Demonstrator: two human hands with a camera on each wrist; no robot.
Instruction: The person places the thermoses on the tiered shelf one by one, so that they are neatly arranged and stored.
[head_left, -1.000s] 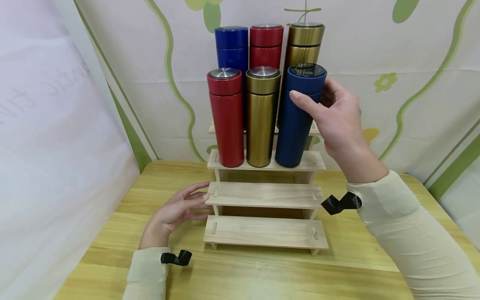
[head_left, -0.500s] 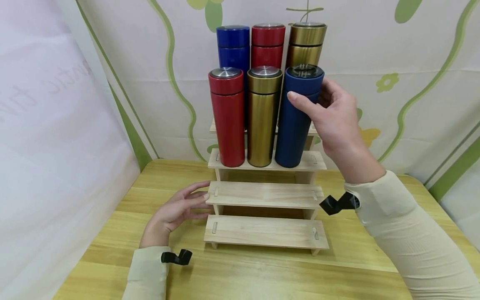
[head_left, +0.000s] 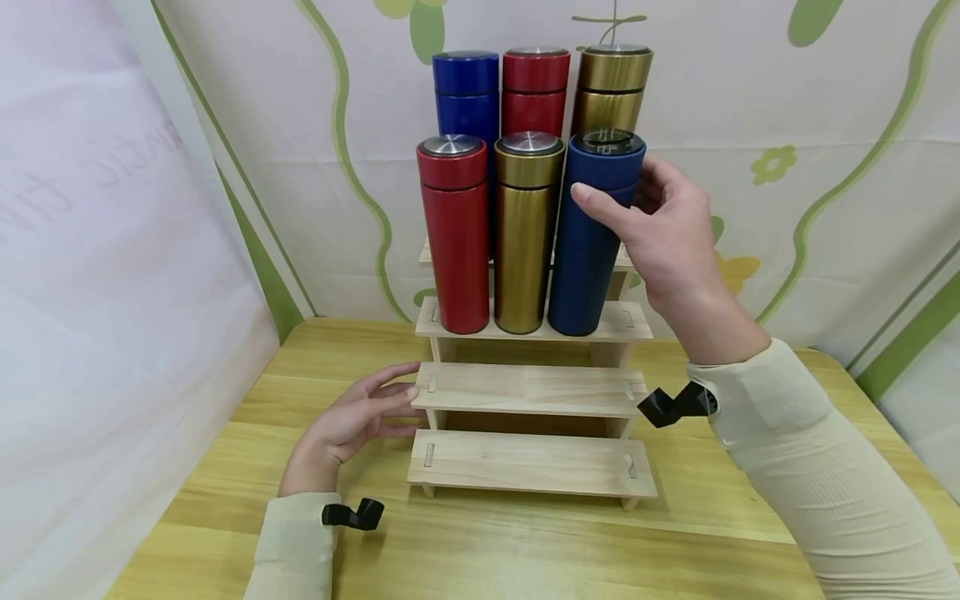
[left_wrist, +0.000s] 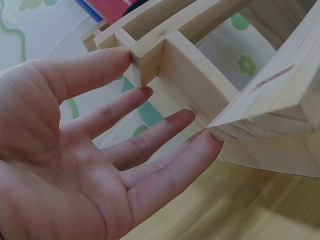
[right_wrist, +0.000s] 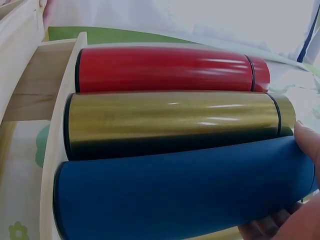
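My right hand (head_left: pixel 678 237) grips the dark blue thermos (head_left: pixel 588 275) near its lid, thumb at the front and fingers behind. That thermos stands at the right end of a shelf of the stepped wooden rack (head_left: pixel 532 462), leaning slightly right. To its left stand a gold thermos (head_left: pixel 520 258) and a red thermos (head_left: pixel 453 250); the right wrist view shows the blue thermos (right_wrist: pixel 180 192) close beside the gold one. My left hand (head_left: pixel 348 425) touches the rack's left end with spread, nearly straight fingers. In the left wrist view its fingertips (left_wrist: pixel 207 142) meet shelf edges.
Behind, on the higher shelf, stand a bright blue thermos (head_left: pixel 465 108), another red thermos (head_left: pixel 534 108) and another gold thermos (head_left: pixel 611 100). Two lower shelves step down in front. The rack stands on a wooden table (head_left: pixel 487 554), with a patterned cloth (head_left: pixel 825 192) behind it.
My right hand has shifted the top of the dark blue thermos slightly left, so it leans less and sits nearer the gold one. My left hand stays at the rack.
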